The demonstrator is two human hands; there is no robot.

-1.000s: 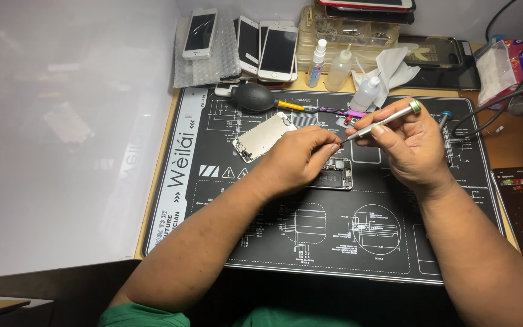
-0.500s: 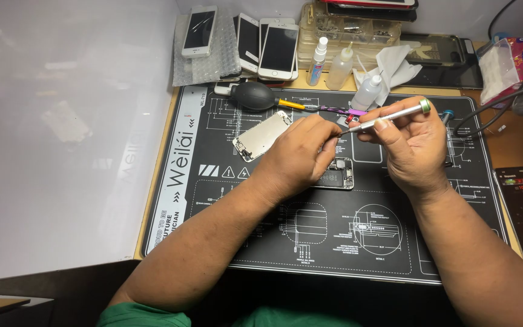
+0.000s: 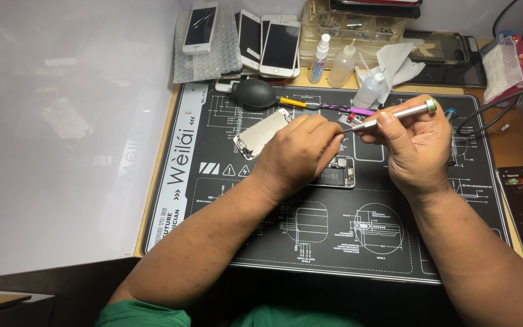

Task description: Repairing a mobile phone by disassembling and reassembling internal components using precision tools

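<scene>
- My right hand (image 3: pixel 416 142) is gripping the screwdriver (image 3: pixel 391 117), tilted so its tip meets my left fingers.
- My left hand (image 3: pixel 298 151) is pinching something too small to tell, over the opened phone (image 3: pixel 334 172) on the mat (image 3: pixel 346 242).

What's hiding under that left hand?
Under the left hand lies an opened phone on the black mat; only its right end with small parts shows. A silver plate pokes out leftward. The rest is covered.

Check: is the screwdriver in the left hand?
No, the right hand grips the silver screwdriver; the left hand rests over the opened phone on the mat.
</scene>
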